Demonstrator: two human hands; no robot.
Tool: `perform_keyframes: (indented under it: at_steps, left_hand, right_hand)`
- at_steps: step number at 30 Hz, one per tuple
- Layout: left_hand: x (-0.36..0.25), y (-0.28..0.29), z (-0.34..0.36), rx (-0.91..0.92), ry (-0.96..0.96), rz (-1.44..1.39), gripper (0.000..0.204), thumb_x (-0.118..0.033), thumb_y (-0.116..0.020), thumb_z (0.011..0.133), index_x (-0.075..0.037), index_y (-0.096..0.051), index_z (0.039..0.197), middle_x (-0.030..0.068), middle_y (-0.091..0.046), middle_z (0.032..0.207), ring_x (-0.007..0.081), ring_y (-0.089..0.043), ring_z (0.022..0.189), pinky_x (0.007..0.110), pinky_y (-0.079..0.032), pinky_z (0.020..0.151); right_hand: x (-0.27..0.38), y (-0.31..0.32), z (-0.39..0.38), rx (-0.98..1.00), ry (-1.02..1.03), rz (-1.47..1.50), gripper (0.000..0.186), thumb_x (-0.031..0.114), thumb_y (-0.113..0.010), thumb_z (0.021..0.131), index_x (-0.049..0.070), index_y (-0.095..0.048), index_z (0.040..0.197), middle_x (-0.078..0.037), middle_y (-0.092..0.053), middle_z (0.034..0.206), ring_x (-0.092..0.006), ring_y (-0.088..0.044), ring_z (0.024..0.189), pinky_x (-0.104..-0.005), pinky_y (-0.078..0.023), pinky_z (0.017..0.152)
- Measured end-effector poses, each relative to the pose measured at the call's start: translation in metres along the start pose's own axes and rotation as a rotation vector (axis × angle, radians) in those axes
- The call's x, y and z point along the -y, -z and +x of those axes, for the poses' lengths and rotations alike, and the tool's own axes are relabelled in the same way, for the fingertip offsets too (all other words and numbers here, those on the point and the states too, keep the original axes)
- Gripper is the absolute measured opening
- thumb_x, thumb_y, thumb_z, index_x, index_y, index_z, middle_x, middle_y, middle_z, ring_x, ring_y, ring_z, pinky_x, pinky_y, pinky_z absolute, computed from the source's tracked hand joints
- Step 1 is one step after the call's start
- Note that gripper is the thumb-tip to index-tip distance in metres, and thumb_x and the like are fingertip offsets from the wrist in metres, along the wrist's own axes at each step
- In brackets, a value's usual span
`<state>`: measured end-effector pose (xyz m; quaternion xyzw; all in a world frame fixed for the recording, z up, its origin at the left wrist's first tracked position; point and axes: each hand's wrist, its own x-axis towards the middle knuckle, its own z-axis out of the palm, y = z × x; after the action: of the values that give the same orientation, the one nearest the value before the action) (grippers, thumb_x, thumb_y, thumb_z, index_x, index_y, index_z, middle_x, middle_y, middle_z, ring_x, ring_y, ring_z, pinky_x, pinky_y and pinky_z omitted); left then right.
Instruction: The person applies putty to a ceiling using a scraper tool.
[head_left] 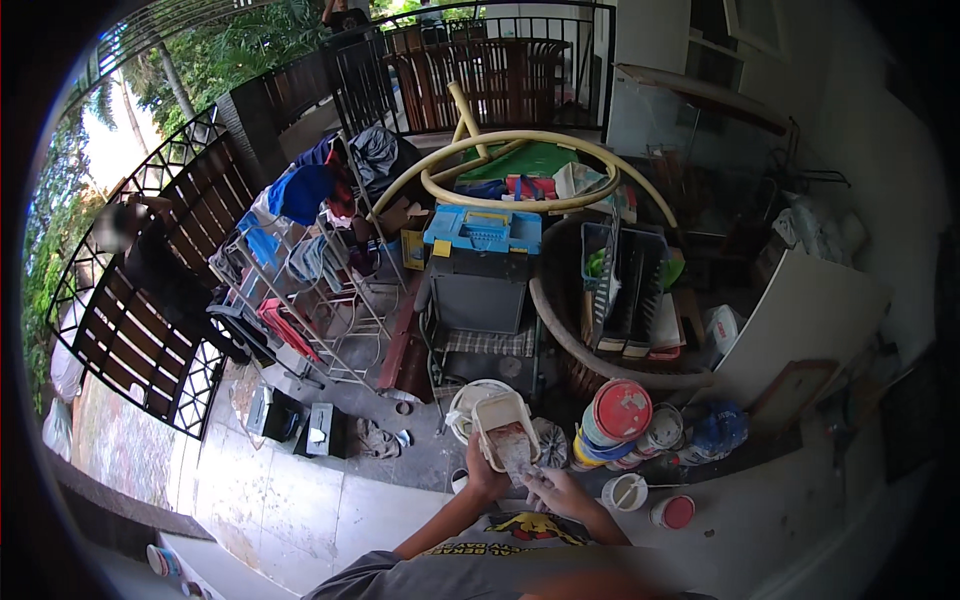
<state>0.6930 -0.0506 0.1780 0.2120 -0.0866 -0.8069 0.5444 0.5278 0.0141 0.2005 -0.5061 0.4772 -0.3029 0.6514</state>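
Note:
A white rectangular tub (487, 412), smeared inside with pale and reddish-brown residue, is tilted in front of my body. My left hand (484, 474) grips it by its near left side. My right hand (556, 492) is at the tub's near right edge, fingers closed on a flat, pale-smeared scraper (517, 458) that reaches into the tub; its handle is hidden in the hand. Right behind the tub stands a round white bucket (462, 404), partly covered by it.
Stacked paint pails (622, 410) stand to the right, near a small white pail (625, 492) and a red-lidded one (677, 513). A blue-lidded toolbox (484, 232) rests ahead on a chair. Laundry racks (335, 290) stand left. Another person (160, 260) is by the gate.

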Motion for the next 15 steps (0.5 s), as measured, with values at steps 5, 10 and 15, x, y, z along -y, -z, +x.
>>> perform_keyframes:
  at_steps: [5, 10, 15]
  left_hand:
    - [-0.062, -0.016, 0.040, 0.120, 0.064, 0.036, 0.057, -0.049, -0.032, 0.100, -0.007, -0.054, 0.131, 0.0119, -0.063, 0.124, 0.0294, -0.061, 0.113, 0.047, -0.047, 0.099]
    - [-0.114, 0.008, 0.094, 0.141, 0.051, 0.004, 0.063, -0.052, -0.031, 0.098, -0.004, -0.053, 0.133, 0.0151, -0.062, 0.125, 0.0327, -0.061, 0.113, 0.047, -0.047, 0.099]
    - [-0.164, 0.001, 0.120, 0.221, 0.094, 0.014, 0.061, -0.053, -0.033, 0.099, -0.006, -0.055, 0.130, 0.0125, -0.064, 0.120, 0.0297, -0.063, 0.108, 0.046, -0.050, 0.095]
  right_hand:
    - [0.027, -0.016, 0.057, -0.125, -0.018, 0.100, 0.044, 0.041, -0.058, 0.099, -0.003, -0.062, 0.103, -0.006, -0.065, 0.074, -0.0096, -0.061, 0.058, -0.0235, -0.048, 0.053]
    - [0.065, -0.033, 0.117, -0.091, 0.055, 0.079, 0.041, 0.039, -0.051, 0.103, -0.001, -0.061, 0.102, -0.005, -0.066, 0.080, -0.0081, -0.059, 0.060, -0.0231, -0.049, 0.057]
    - [0.080, -0.044, 0.160, -0.103, 0.103, 0.010, 0.042, 0.040, -0.045, 0.105, 0.000, -0.057, 0.110, -0.006, -0.067, 0.085, -0.0083, -0.060, 0.063, -0.0231, -0.050, 0.059]
